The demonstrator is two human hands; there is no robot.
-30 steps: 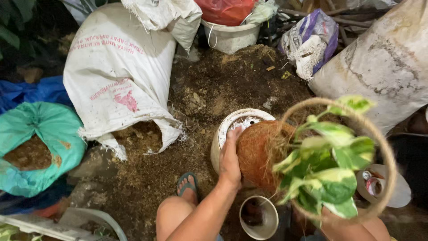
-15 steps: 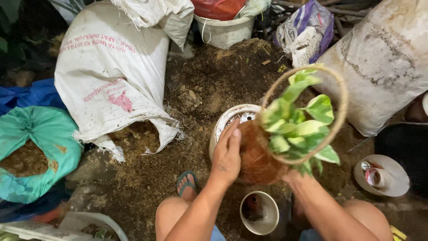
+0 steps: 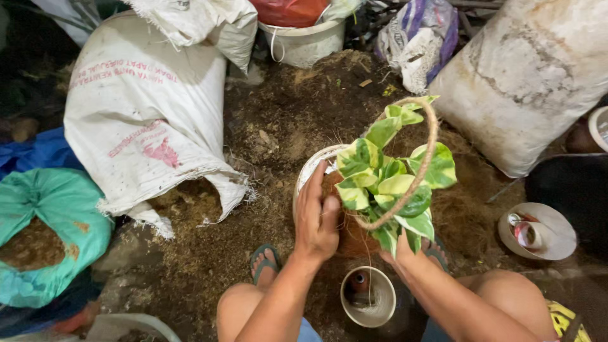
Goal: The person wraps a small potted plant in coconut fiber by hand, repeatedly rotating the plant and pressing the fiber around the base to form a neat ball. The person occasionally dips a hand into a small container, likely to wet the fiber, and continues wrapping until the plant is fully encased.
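plant (image 3: 392, 183): swung from right to centre | left hand (image 3: 316, 218): now flat against its side

White sack (image 3: 142, 120) left, bare soil (image 3: 291, 120) ahead

arms: bare, no sleeves, lower centre of frame | hands (image 3: 316, 221): bare, no gloves or rings seen | legs: bare knees | feet: dark teal flip-flops (image 3: 263, 258) | lower right: yellow-black cloth (image 3: 563, 320)

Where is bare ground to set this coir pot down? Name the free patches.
Bare soil lies between the white sack, the white bucket and the white pot. It is crowded near the feet: the left hand, right hand, coir planter and small cup.
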